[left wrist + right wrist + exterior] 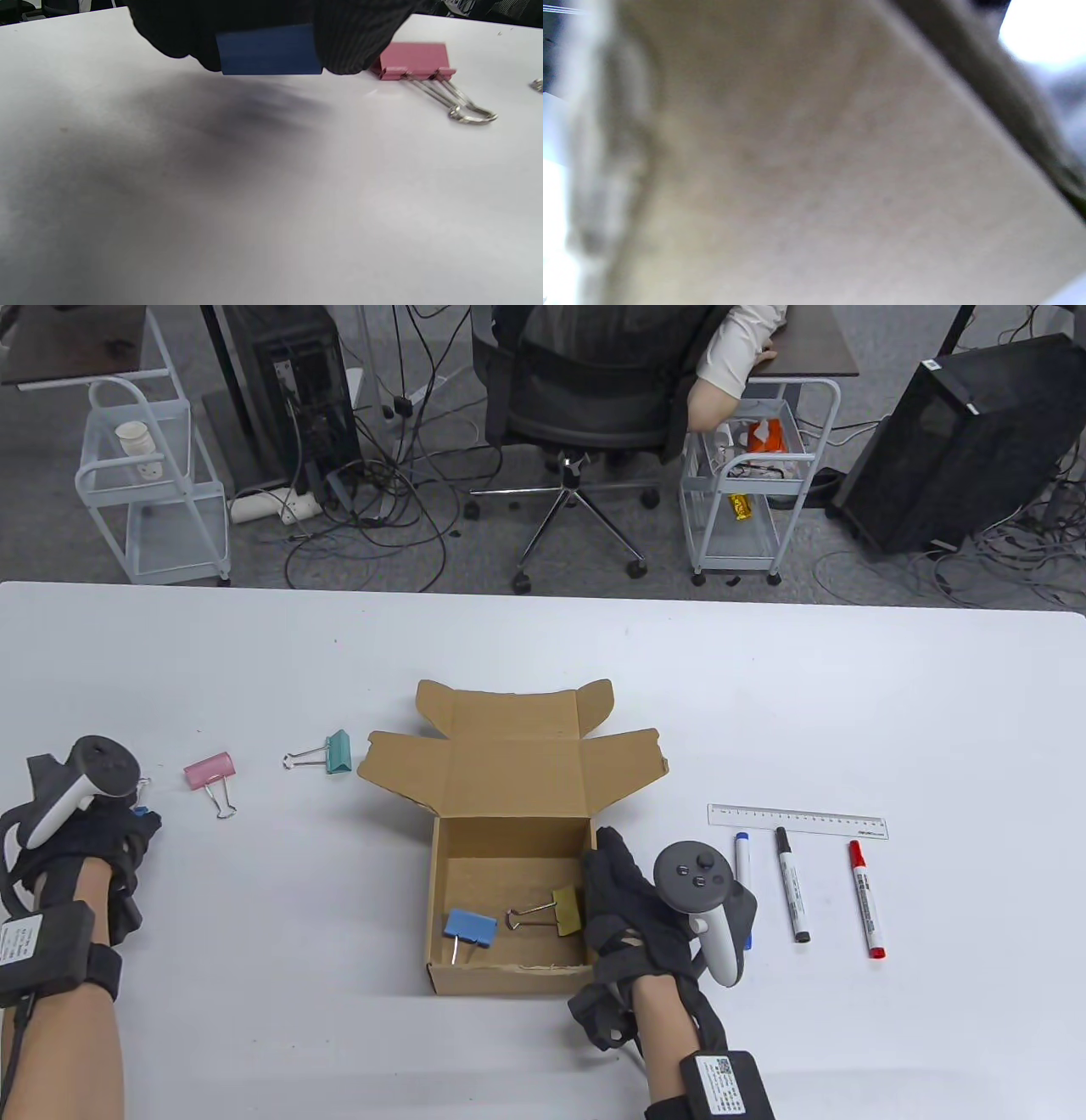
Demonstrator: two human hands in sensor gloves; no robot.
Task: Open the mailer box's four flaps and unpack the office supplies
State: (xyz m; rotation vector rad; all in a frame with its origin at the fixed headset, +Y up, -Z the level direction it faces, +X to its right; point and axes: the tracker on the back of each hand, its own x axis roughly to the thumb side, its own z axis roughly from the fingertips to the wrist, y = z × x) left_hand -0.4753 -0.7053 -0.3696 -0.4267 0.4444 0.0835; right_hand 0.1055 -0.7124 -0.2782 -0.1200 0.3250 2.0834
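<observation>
The brown mailer box (509,976) stands mid-table with its flaps folded open. Inside lie a light blue binder clip (469,927) and a gold binder clip (567,909). My right hand (612,872) holds the box's right wall; its wrist view shows only blurred cardboard (814,169). My left hand (136,819) is at the table's far left and pinches a dark blue binder clip (269,53) just above the tabletop. A pink binder clip (209,772) lies beside it and also shows in the left wrist view (413,59). A teal binder clip (338,751) lies left of the box.
Right of the box lie a clear ruler (797,820) and three markers side by side: blue (742,857), black (791,895) and red (866,897). Beyond the table's far edge are an office chair, carts and computer towers.
</observation>
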